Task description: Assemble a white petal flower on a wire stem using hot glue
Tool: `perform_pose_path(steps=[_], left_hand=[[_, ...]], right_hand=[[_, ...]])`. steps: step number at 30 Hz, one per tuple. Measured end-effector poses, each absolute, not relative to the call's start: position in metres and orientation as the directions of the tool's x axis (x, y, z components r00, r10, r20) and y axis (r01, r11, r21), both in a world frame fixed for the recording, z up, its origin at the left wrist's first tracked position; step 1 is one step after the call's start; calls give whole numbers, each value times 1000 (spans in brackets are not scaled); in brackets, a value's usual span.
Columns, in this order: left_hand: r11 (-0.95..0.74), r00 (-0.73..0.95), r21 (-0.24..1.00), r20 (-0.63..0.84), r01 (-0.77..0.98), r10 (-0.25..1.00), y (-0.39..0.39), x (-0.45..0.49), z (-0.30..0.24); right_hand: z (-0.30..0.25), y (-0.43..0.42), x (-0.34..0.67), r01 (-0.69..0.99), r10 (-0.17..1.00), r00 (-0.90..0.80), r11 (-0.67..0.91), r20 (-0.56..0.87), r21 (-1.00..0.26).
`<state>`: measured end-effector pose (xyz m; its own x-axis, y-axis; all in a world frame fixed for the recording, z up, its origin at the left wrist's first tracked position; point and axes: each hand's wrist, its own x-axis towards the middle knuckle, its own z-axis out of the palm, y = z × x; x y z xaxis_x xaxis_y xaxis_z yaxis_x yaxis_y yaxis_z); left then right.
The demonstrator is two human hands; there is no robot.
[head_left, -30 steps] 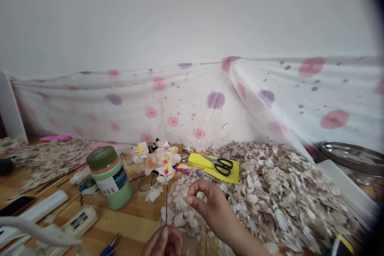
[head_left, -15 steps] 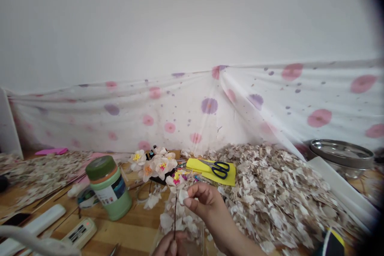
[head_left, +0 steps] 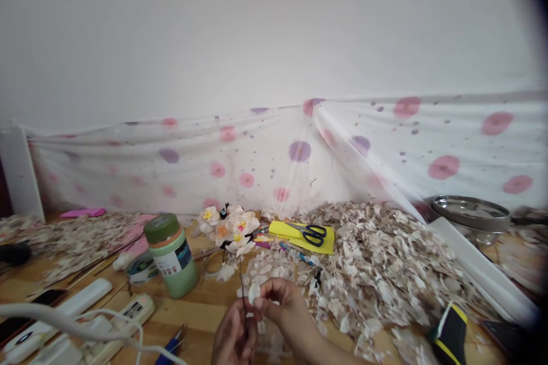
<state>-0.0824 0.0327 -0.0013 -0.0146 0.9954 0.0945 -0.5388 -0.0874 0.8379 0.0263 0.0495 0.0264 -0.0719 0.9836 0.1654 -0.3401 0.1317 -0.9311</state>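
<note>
My left hand [head_left: 234, 331], low in the middle, is closed around a thin dark stem [head_left: 244, 292]. The stem rises to a pale flower with a yellow centre [head_left: 241, 245], which overlaps the other flowers behind it. Between thumb and fingertips, my right hand [head_left: 287, 312] pinches a white petal [head_left: 254, 291] close beside the stem. Whether the petal touches the stem I cannot tell. Under and behind the hands lies a clear tray [head_left: 274, 268] with loose pale petals.
A large heap of dry petals [head_left: 385, 256] covers the right side. Scissors [head_left: 314, 234] lie on a yellow sheet [head_left: 282, 229]. Left stand a green jar [head_left: 173, 259], a power strip [head_left: 137, 311], white cables and blue-handled pliers [head_left: 171, 348]. Steel bowls [head_left: 471, 214] sit far right.
Both hands have come together: my right hand has lowered with the petal and my left hand has risen along the stem. The camera view has shifted a little.
</note>
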Motion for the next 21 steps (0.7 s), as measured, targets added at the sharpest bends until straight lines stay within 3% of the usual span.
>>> perform_pose_path(steps=[5, 11, 14, 17, 21], left_hand=[[-69, -11, 862, 74, -502, 997, 27, -81, 0], [-52, 3, 870, 62, -489, 998, 9, -89, 14], [-36, -22, 861, 29, -507, 999, -15, -102, 25], [19, -31, 845, -42, -535, 999, -40, -120, 30], [165, 42, 827, -169, -537, 985, -60, -145, 29]], right_hand=[[24, 37, 25, -338, 994, -38, 85, 104, -937], [27, 16, 27, -300, 986, -28, 151, 167, -942], [20, 12, 25, -32, 972, 18, 234, 234, -972], [7, 14, 7, 285, 945, -74, 328, 320, -901], [-12, 23, -53, 441, 869, -270, 494, 414, -750]])
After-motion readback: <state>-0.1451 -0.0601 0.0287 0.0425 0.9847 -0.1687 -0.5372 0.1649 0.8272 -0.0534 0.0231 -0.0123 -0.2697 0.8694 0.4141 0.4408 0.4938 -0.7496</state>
